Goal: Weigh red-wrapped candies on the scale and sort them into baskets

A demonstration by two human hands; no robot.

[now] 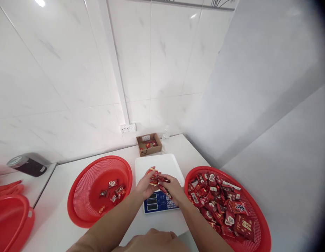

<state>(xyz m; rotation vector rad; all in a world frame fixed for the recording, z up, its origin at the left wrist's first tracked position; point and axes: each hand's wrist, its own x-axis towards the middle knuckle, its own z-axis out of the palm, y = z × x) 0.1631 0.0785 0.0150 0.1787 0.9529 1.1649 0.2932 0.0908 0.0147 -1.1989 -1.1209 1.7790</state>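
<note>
Head view: L hand [146,184] is closed round red-and-gold wrapped pkts [153,177], w/ R hand [173,190] just beside it gripping slim dark-red pkts [164,190], both hands above the white scale [158,161] & near its blue panel [162,203]. L of the scale, a red basket [70,206] has a few red sweets-size pkts [117,193] toward its R side; on the R, another red basket [267,229] holds a big heap of mixed red pkts [217,206], w/ a cardboard box [150,150] & clear btl [165,135] behind the scale, nr the wall [173,66]
</note>
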